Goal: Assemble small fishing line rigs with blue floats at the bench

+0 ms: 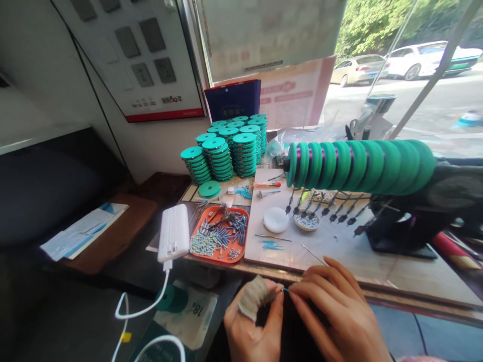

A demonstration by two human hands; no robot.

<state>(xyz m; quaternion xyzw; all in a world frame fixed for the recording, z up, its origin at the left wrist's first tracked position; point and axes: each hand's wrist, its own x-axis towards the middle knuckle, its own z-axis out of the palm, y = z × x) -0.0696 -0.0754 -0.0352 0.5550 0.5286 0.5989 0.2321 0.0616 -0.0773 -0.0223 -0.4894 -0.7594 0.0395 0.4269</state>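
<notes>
Both my hands meet at the bottom middle, below the table's front edge. My left hand (253, 322), its thumb wrapped in a cloth bandage, pinches a tiny blue piece (286, 289) with the fingertips. My right hand (335, 311) is closed in a pinch on the same spot and holds a thin needle-like wire (313, 255) that slants up to the left over the white board (339, 251). A few loose blue pieces (270, 245) lie on the board just above my hands.
An orange tray (222, 234) holds several small blue and silver parts. Stacks of teal spools (226, 151) stand behind it. A row of green spools (354, 165) sits on a black machine at right. A white power bank (173, 232) with cable lies left. A white lid (275, 219) and small bead dish (307, 221) are mid-board.
</notes>
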